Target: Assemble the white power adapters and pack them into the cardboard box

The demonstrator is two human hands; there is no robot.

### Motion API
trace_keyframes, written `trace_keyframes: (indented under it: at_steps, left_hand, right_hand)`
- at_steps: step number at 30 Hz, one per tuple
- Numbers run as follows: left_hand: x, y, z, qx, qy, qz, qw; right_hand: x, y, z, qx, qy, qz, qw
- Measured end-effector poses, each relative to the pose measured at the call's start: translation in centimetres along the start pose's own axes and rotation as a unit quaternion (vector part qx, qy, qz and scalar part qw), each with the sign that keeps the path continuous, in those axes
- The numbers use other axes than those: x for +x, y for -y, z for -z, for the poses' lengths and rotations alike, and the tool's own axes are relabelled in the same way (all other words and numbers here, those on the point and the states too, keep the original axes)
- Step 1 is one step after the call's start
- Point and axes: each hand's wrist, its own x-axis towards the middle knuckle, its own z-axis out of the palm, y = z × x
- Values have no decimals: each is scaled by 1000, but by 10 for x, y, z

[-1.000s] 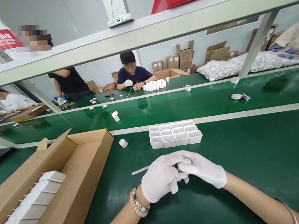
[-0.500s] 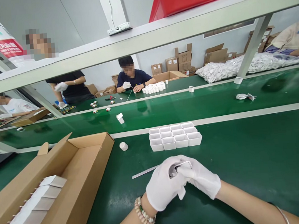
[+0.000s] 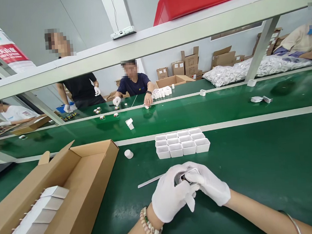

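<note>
My left hand (image 3: pixel 169 195), in a white glove, is closed around a small white plastic housing (image 3: pixel 194 171). My right hand (image 3: pixel 212 185), gloved as well, grips the same housing from the other side, its thumb pressing at the open face. Something dark shows inside the housing, but fingers cover most of it. A thin pale strip (image 3: pixel 150 181) lies on the green table, running up to the left glove. Just beyond my hands, several white open-topped cases (image 3: pixel 176 151) stand in tight rows. A small white cap-like piece (image 3: pixel 128 154) sits to their left.
At the left is an open cardboard box (image 3: pixel 96 178) with a row of white units (image 3: pixel 48 204) inside. Past a pale rail runs a green conveyor (image 3: pixel 169 114) carrying loose white parts (image 3: pixel 129 123). Co-workers sit and stand beyond it. A shelf beam (image 3: pixel 140 43) crosses overhead.
My right thumb has shifted over the housing's opening, which is tilted a little differently. Across the conveyor, the seated co-worker reaches forward to a small part, and parts on the belt have slid slightly right.
</note>
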Motion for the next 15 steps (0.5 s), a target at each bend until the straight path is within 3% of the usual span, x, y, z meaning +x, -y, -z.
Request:
trace_keyframes:
  at_steps: [2,8,15]
  left_hand:
    - [1,-1,0,10,0,-10,1000]
    - [5,-6,5,129,-15,-137,982]
    - [5,-7,8,106,-25,-138,984]
  right_hand:
    - [0,0,0,3,6,2,1000]
    - [-4,7,3,-25,15,21,999]
    - [-5,10,4,-41,12,35,998]
